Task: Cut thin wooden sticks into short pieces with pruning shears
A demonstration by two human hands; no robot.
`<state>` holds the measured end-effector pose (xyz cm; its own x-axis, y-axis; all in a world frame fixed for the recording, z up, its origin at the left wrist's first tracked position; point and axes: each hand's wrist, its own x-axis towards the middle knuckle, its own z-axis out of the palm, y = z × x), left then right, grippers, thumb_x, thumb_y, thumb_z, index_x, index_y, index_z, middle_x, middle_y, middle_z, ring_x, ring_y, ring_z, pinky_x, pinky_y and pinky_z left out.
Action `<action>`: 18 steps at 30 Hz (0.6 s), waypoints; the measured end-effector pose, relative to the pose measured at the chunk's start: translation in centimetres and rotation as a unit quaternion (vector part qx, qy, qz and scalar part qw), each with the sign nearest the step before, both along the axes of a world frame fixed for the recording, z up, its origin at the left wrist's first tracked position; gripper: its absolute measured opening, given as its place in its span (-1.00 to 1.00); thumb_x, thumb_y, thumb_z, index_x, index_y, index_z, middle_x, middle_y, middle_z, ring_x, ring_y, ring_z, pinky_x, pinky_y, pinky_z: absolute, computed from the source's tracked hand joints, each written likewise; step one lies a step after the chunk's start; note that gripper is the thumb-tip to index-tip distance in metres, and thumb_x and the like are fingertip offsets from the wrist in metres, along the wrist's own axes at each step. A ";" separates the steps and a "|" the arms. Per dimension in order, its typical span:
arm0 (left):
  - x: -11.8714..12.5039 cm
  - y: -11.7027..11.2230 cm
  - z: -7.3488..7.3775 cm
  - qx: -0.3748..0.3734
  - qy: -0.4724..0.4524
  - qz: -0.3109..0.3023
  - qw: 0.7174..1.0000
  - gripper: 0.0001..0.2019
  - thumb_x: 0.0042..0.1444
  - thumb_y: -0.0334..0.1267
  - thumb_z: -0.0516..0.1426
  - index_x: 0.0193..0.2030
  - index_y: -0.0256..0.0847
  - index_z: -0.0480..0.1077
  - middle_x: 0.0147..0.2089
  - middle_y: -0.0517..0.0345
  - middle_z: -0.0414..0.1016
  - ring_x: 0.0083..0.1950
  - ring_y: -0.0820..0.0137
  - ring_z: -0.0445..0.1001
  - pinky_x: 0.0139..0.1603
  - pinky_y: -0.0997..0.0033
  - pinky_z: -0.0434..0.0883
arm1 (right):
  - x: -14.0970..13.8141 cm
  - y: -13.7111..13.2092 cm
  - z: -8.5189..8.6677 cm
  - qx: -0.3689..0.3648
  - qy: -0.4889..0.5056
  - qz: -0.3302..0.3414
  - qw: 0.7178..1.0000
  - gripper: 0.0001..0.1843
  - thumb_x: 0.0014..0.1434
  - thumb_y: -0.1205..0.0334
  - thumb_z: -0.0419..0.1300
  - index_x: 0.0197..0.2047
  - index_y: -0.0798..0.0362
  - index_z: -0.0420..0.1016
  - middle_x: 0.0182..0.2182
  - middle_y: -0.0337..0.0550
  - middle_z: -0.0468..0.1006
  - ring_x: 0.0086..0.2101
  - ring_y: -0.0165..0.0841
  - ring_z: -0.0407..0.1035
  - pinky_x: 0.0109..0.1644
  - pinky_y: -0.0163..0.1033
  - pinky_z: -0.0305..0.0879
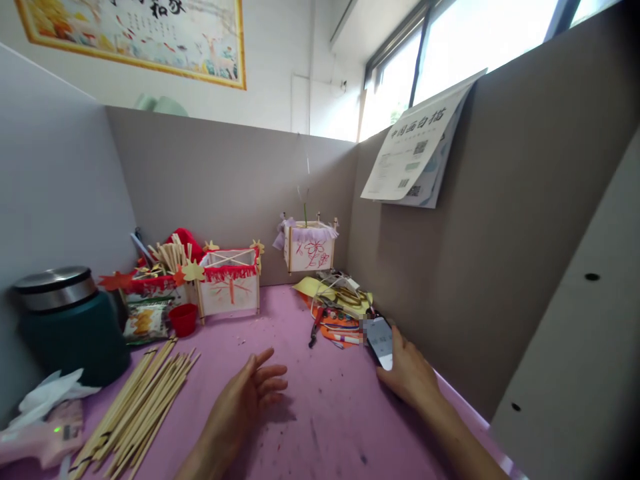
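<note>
My right hand (413, 373) is closed around a smartphone (381, 341) with a lit screen, at the right side of the desk. Fingers loosely spread, my left hand (253, 393) hovers over or rests on the pink desktop (320, 420) with nothing in it; whether it touches the surface is unclear. To its left lies a bundle of thin wooden sticks (145, 400). Beyond the phone is a pile of craft supplies (345, 297), with red-handled pliers (317, 327) at its near left edge.
A dark green jar (75, 333) and a pink glue gun (45, 437) stand at left. Behind are a red cup (183, 320), a snack packet (147, 321) and a decorated lantern box (230, 290). Another box (310, 250) hangs near the corner. Grey partitions (235, 180) enclose the desk.
</note>
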<state>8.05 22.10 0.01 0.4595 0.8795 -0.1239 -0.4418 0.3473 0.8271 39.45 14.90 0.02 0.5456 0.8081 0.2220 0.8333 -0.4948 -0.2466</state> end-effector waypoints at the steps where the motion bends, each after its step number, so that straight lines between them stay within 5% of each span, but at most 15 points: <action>1: 0.1 0.0 -0.1 0.000 0.002 -0.003 1.000 -0.58 0.21 -0.13 0.02 0.15 -0.30 0.19 -0.18 -0.11 0.55 -0.29 0.28 0.53 -0.26 0.28 0.42 | 0.6 -0.2 -0.1 -0.009 -0.007 -0.017 1.000 -0.04 -0.07 0.18 0.19 0.34 0.23 -0.13 -0.05 0.25 0.39 -0.10 0.01 0.35 -0.14 -0.09 0.24; 10: 0.2 0.3 -0.8 -0.028 0.023 -0.006 0.999 -0.63 0.18 -0.10 0.04 0.00 -0.32 0.34 -0.30 -0.03 0.55 -0.39 0.32 0.50 -0.38 0.37 0.40 | 1.8 1.3 -0.5 -0.023 -0.010 -0.041 0.999 -0.02 -0.03 0.07 0.21 0.34 0.22 -0.15 0.01 0.24 0.35 -0.05 -0.02 0.31 -0.08 -0.06 0.21; 14: 0.2 0.2 -0.8 -0.025 0.027 -0.005 0.999 -0.63 0.16 -0.07 0.06 -0.06 -0.33 0.39 -0.33 0.00 0.54 -0.41 0.35 0.47 -0.38 0.39 0.39 | -0.4 1.0 0.0 -0.012 -0.073 -0.047 0.996 -0.15 -0.02 0.07 0.24 0.27 0.22 0.06 0.09 0.28 0.27 0.01 0.05 0.22 -0.01 0.08 0.12; 18: 0.4 0.1 -1.1 -0.011 0.030 -0.003 0.999 -0.64 0.13 -0.06 0.10 -0.10 -0.32 0.43 -0.34 0.02 0.53 -0.43 0.39 0.44 -0.39 0.43 0.36 | -5.9 0.2 0.8 0.012 -0.069 0.128 0.989 -0.46 0.06 0.12 0.18 0.11 0.11 0.32 0.05 0.13 0.35 0.02 -0.05 0.22 0.03 -0.02 0.10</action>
<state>8.42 22.16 -1.06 0.4558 0.8735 -0.1711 -0.3895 0.3685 0.8441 33.56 15.07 0.77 0.2880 0.9095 0.2999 0.9567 -0.2597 -0.1313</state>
